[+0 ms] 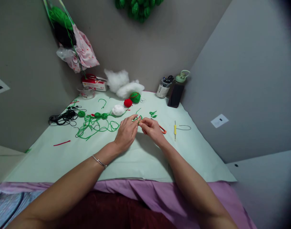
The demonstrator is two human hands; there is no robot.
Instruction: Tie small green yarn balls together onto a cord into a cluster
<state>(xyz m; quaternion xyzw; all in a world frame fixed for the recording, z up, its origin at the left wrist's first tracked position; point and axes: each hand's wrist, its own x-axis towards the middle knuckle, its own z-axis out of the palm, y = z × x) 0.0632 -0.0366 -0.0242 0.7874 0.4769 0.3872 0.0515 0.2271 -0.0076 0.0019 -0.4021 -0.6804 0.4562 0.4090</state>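
My left hand and my right hand meet over the middle of the pale table. Their fingertips are pinched together around a small piece of green yarn, partly hidden by the fingers. Left of my hands spreads a tangle of loose green yarn, with small green balls at its back edge. Just behind my hands sit a white ball, a red ball and a green yarn ball. An orange looped handle shows beside my right hand.
On the right lies a yellow-handled crochet hook near a thin dark loop. Black cords lie far left. White stuffing, a pen holder and a bottle stand along the back. A pink bag hangs at left.
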